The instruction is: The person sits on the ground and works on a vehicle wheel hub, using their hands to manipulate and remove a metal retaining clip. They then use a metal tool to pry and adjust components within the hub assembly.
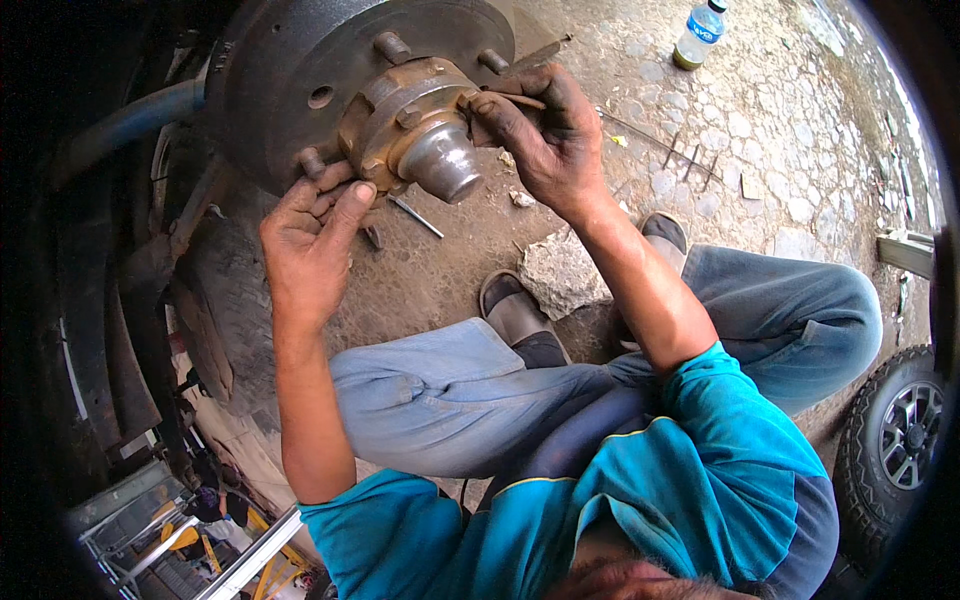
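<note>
A greasy wheel hub [400, 115] stands out from a dark brake drum [270, 70] with wheel studs around it. A bare metal cap-like end [440, 162] sticks out of the hub's middle. My left hand [315, 235] is closed at the hub's lower left edge, thumb and fingers pinched against it; the fingertips are partly hidden. On the hub's right side, the blackened fingers of my right hand [552, 140] are bent, with a thin brown strip [518, 99] between thumb and forefinger. Whatever the right fingertips touch behind the hub's rim is hidden.
A thin metal rod [418, 218] lies on the ground below the hub. A large stone [563, 272] sits between my feet. A bottle with green liquid [688, 52] stands at the back right; a spare wheel [860, 440] is at the right. A blue pipe [140, 128] runs at the left.
</note>
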`<state>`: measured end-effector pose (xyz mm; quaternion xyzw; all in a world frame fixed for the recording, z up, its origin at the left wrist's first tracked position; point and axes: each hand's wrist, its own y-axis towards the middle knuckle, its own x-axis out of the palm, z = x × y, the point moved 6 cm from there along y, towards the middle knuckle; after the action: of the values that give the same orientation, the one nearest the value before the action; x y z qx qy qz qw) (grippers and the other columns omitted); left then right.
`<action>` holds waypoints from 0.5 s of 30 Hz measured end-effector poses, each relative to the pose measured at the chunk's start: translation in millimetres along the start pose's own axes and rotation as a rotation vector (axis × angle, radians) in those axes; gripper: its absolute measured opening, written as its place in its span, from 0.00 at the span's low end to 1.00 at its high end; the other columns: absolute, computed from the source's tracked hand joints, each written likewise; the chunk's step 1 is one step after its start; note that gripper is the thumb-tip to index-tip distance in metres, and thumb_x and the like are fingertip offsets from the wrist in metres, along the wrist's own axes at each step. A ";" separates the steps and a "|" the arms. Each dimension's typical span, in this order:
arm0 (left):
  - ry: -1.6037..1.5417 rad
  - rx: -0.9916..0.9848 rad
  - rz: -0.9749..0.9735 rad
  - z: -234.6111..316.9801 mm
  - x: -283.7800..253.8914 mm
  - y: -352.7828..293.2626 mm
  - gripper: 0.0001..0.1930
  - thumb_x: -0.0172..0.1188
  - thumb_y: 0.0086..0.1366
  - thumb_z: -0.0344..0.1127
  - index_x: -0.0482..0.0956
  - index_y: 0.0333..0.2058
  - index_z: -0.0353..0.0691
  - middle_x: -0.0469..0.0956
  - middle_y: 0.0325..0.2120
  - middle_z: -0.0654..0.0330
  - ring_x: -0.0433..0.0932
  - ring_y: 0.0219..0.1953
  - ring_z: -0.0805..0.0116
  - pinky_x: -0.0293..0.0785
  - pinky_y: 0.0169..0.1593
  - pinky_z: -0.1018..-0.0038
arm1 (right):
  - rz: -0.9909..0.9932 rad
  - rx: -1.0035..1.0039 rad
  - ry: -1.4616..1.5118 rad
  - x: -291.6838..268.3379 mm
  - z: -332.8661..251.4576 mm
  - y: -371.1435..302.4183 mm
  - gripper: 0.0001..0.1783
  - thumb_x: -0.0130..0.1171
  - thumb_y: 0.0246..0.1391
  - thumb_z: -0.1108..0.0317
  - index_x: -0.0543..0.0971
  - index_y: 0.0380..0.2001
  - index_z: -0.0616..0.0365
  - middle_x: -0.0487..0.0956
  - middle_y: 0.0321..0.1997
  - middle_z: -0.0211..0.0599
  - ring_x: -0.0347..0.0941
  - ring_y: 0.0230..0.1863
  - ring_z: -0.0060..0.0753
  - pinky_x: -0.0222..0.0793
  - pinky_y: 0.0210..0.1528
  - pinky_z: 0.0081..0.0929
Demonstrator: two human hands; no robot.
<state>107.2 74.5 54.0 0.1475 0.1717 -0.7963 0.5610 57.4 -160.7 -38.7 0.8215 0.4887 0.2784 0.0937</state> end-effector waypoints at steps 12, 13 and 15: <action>0.047 0.010 0.050 -6.8 -1.4 0.2 0.21 0.72 0.73 0.33 0.81 0.58 0.25 0.88 0.46 0.51 0.87 0.45 0.67 0.85 0.47 0.73 | 0.001 -0.008 -0.053 -0.5 7.1 -4.6 0.09 0.71 0.67 0.71 0.81 0.42 0.64 0.89 0.38 0.41 0.87 0.35 0.25 0.83 0.36 0.25; 0.010 0.008 0.070 -8.5 -1.6 -0.9 0.21 0.72 0.72 0.32 0.81 0.57 0.24 0.88 0.45 0.51 0.87 0.45 0.68 0.85 0.47 0.74 | -0.018 0.007 -0.089 -1.4 6.3 -4.3 0.09 0.71 0.66 0.71 0.81 0.42 0.64 0.89 0.38 0.41 0.87 0.36 0.25 0.83 0.36 0.25; 0.082 0.017 0.059 -7.5 -1.2 0.3 0.21 0.72 0.72 0.33 0.81 0.57 0.24 0.88 0.45 0.51 0.87 0.44 0.68 0.85 0.47 0.73 | 0.064 0.008 -0.052 -6.9 0.6 2.7 0.10 0.73 0.64 0.71 0.83 0.43 0.64 0.89 0.38 0.39 0.87 0.39 0.25 0.83 0.41 0.29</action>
<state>108.2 78.6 47.8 0.1897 0.1834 -0.7742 0.5753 57.2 -167.9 -40.6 0.8441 0.4608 0.2576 0.0941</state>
